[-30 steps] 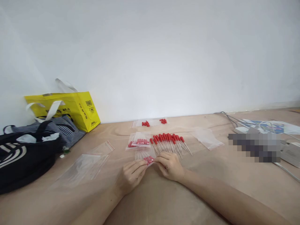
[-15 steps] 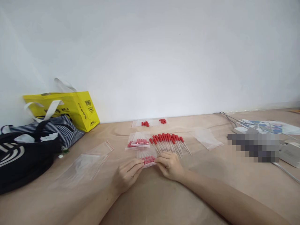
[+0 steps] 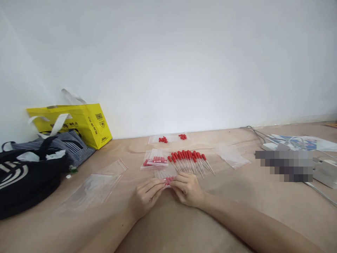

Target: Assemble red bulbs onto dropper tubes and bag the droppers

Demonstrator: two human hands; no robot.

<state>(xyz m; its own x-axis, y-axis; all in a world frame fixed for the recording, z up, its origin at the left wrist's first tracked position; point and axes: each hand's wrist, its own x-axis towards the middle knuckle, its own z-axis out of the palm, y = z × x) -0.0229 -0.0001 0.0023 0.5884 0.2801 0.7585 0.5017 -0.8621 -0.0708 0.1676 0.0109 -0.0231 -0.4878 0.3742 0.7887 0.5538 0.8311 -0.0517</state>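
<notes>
Between my hands is a clear zip bag (image 3: 163,173) of red-bulbed droppers, its near edge pinched by both. My left hand (image 3: 147,194) grips the left part of that edge, fingers closed. Close beside it, my right hand (image 3: 188,189) pinches the same edge, thumb and fingers together. Most of the red bulbs in the bag are hidden by my fingers. Just beyond lie filled zip bags (image 3: 155,161) with red bulbs showing. Loose droppers (image 3: 188,158) with red bulbs and thin clear stems are fanned out past my right hand.
Flat clear zip bags (image 3: 92,188) lie at left, another clear bag (image 3: 233,156) at right. Small red bulbs (image 3: 163,140) rest on plastic near the wall. A yellow bag (image 3: 92,123), striped bag (image 3: 79,147) and black bag (image 3: 31,186) stand left; cables and a white adapter (image 3: 326,172) lie right.
My hands have come closer together along the bag's near edge, covering more of its red bulbs. The other things on the table have stayed put.
</notes>
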